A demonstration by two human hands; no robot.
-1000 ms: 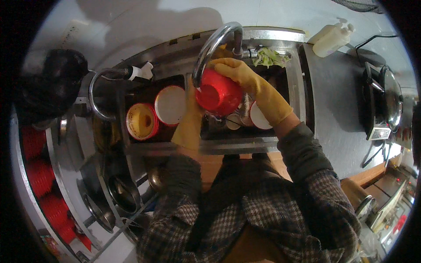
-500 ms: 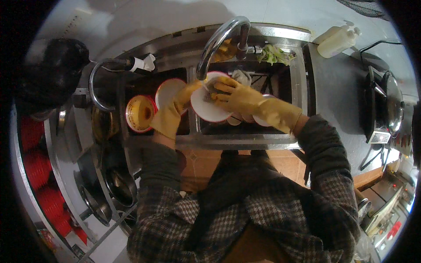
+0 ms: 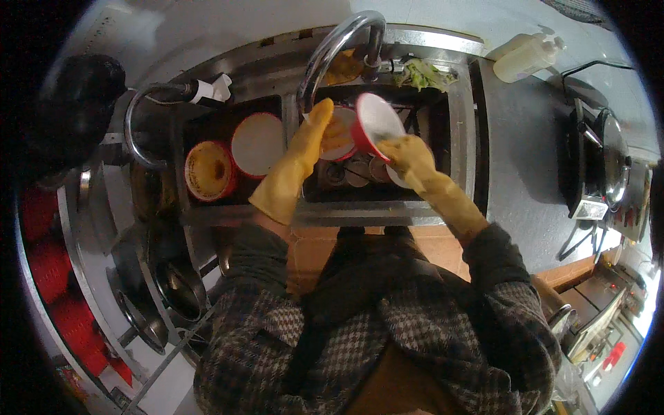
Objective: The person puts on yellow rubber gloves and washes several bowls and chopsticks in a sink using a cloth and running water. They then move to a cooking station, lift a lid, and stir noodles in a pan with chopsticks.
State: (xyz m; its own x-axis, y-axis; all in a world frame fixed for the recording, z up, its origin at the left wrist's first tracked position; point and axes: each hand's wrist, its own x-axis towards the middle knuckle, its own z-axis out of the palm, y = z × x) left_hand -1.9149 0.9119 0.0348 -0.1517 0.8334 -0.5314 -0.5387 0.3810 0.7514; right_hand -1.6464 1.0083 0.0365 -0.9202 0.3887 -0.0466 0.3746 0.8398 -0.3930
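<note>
Both my hands wear yellow rubber gloves over the double sink. My right hand (image 3: 407,153) is closed on the near edge of a red bowl with a white inside (image 3: 380,116), raised and tilted over the right basin. A greyish patch shows by its fingers; I cannot tell what it is. My left hand (image 3: 317,135) is beside the tap, fingers apart, over a white dish with a red rim (image 3: 339,146). In the left basin sit a large white bowl with a red rim (image 3: 258,145) and a red bowl stained orange inside (image 3: 209,171).
The curved chrome tap (image 3: 325,59) arches over the divider. Small cups (image 3: 356,174) lie in the right basin. Leafy green scraps (image 3: 423,75) rest on the back ledge. A pump bottle (image 3: 524,59) and a lidded pan on a stove (image 3: 612,155) are at right.
My right hand has moved right and now holds up a tilted red bowl; before, it pressed a grey scourer into a white dish. My left hand's fingers have opened out beside the tap.
</note>
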